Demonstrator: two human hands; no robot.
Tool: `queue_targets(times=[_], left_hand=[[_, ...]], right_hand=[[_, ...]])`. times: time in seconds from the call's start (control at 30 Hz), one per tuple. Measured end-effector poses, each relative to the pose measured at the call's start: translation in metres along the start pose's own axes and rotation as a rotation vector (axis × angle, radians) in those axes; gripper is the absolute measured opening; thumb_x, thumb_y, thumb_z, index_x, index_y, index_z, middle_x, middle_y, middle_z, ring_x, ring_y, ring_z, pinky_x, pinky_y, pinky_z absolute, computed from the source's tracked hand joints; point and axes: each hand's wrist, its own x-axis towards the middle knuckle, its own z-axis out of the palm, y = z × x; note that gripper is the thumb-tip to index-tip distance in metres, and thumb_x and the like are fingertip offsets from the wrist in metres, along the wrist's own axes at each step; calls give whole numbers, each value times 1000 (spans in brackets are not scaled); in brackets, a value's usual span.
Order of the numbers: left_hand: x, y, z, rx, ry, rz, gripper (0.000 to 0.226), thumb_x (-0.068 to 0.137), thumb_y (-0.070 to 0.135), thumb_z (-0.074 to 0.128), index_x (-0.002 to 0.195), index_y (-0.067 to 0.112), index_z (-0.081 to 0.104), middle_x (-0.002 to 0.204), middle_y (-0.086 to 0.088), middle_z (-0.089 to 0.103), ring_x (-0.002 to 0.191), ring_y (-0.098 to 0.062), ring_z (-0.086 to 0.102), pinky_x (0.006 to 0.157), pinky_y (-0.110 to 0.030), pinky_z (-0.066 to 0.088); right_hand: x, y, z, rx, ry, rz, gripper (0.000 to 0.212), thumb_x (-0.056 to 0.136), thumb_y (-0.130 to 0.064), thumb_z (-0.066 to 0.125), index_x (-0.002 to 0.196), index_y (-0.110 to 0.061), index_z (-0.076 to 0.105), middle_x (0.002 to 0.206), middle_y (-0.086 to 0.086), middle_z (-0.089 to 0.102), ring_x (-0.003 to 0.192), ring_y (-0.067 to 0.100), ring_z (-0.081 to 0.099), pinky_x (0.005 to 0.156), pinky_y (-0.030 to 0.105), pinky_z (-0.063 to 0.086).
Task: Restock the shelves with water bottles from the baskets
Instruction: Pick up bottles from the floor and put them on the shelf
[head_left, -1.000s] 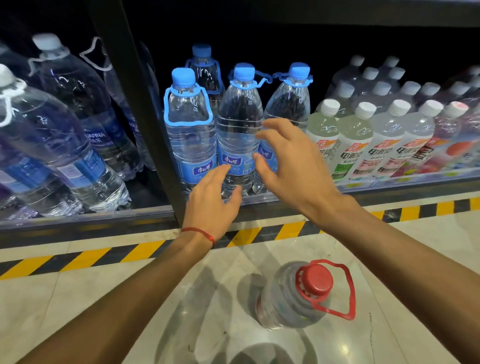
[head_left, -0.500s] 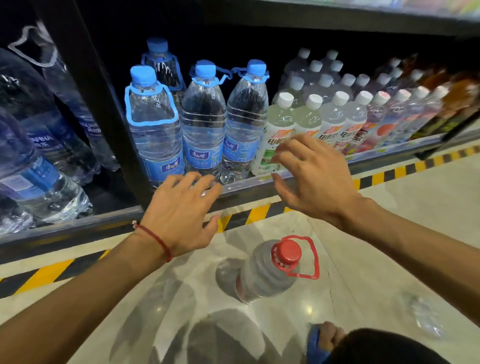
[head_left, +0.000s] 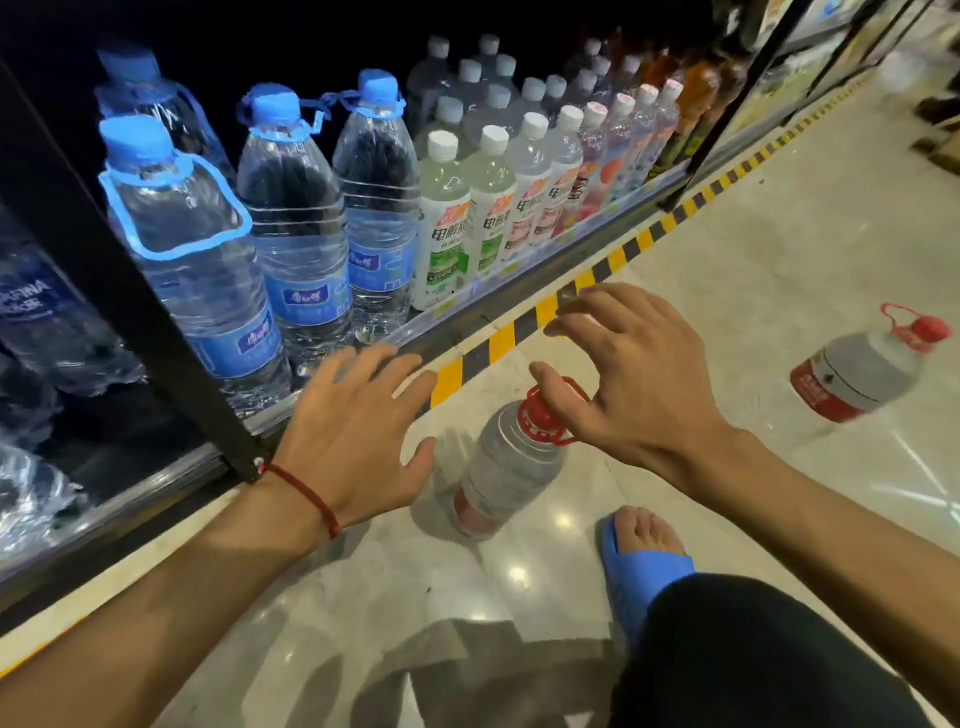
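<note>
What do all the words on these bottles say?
"FINA": end of a cut-off word, on the far-left bottle, dark-blue label.
"电解": green-labelled bottles; smaller print unreadable.
Blue-capped bottles: Chinese logo on blue labels, too blurred.
Near floor bottle and far floor bottle: red labels blurred.

One head-worn wide-angle view looks forward and steeply down, close above the pale glossy floor (head_left: 779, 260), with the dark metal shelf (head_left: 119, 301) filling the upper left.

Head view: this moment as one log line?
left hand: open, empty | right hand: open, over clear red-capped plastic bottle | bottle: upright on floor
</note>
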Motion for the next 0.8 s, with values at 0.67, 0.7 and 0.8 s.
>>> queue_targets(times=[0.67, 0.7, 0.8], left_hand=[[-13, 26, 71, -100, -100, 2, 68, 82, 58, 49, 136, 19, 62, 139, -5, 61, 128, -31, 54, 101, -47, 43], [-14, 26, 73, -111, -92, -10, 68, 82, 59, 49, 136, 19, 62, 139, -5, 61, 127, -31, 54, 100, -47, 44], [-18, 24, 74, -121, -99, -20, 70, 83, 62, 45, 137, 19, 62, 140, -5, 61, 127, -31, 54, 100, -47, 44]], right_hand=[[-108, -49, 44, 290, -210, 455, 79, 85, -86, 52, 136, -27, 55, 121, -7, 66, 106, 13, 58, 88, 28, 46], [-106, -53, 50, 365, -212, 491, 79, 84, -86, 54, 139, -29, 51, 126, -8, 65, 108, 10, 57, 90, 27, 44], [-103, -59, 64, 518, -164, 581, 78, 84, -81, 61, 144, -33, 45, 136, -13, 60, 111, 1, 51, 95, 23, 41]])
